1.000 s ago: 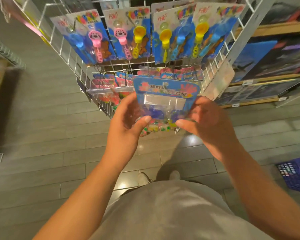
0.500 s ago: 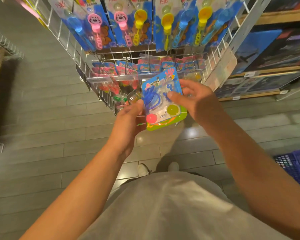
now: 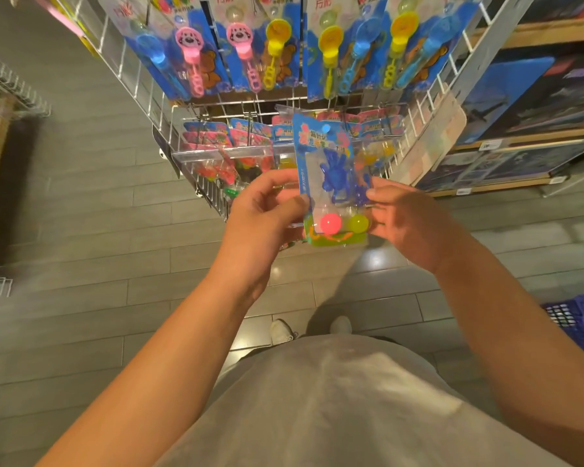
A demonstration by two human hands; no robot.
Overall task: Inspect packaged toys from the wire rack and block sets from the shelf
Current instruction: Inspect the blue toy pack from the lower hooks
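I hold a packaged toy (image 3: 331, 176) upright in front of the wire rack (image 3: 196, 163). It is a blue card with a clear blister holding a blue sticky hand, a pink ball and a yellow ball. My left hand (image 3: 267, 214) pinches its lower left edge. My right hand (image 3: 405, 220) grips its right side. Similar packs (image 3: 230, 143) hang on the rack's lower hooks behind it. Boxed block sets (image 3: 536, 99) lie on the wooden shelf at right.
Bubble-wand packs (image 3: 284, 45) hang along the rack's upper row. A second wire rack (image 3: 11, 85) stands at far left. A blue plastic basket (image 3: 577, 318) sits on the grey plank floor at lower right. My shoes (image 3: 282, 332) show below.
The pack was turned from its back to its front, then tilted upright and raised slightly. My right hand slid from the top edge down to the right side.
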